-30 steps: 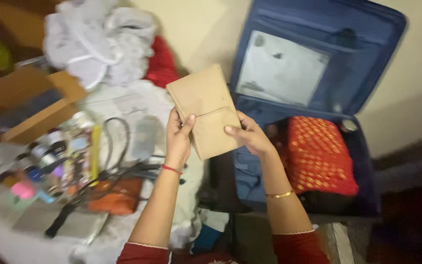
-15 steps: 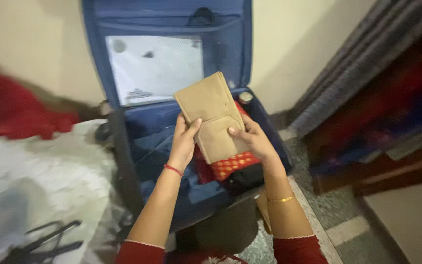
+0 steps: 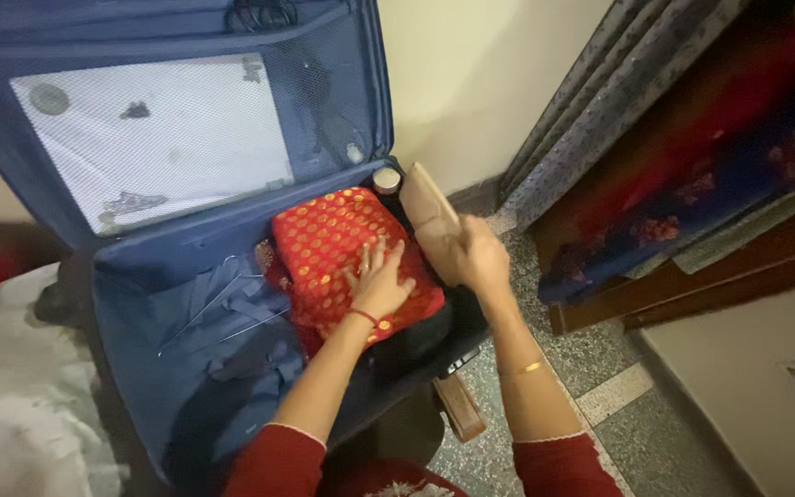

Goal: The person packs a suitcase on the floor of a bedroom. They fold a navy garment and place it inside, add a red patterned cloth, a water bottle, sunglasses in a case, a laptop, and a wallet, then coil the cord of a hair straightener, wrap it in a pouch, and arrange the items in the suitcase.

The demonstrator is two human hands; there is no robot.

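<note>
A blue suitcase (image 3: pixel 149 304) lies open, its lid (image 3: pixel 342 101) propped against the wall. My left hand (image 3: pixel 381 281) rests flat, fingers spread, on a folded red cloth with gold dots (image 3: pixel 333 244) packed at the right side of the case. My right hand (image 3: pixel 482 260) grips a tan flat pouch (image 3: pixel 430 213), held on edge at the right rim of the case, beside the red cloth. A small round jar (image 3: pixel 385 179) sits in the far right corner of the suitcase.
A mesh pocket with a white sheet (image 3: pixel 154 138) fills the lid. Straps (image 3: pixel 232 308) lie across the blue lining on the left. White bedding (image 3: pixel 11 368) is at the left, a curtain (image 3: pixel 591 101) and dark wooden furniture (image 3: pixel 692 248) at the right, over speckled floor (image 3: pixel 618 405).
The view swung from the bed to the suitcase. The pouch, held flat in both hands before, is now in my right hand alone, on edge; my left hand dropped onto the red cloth.
</note>
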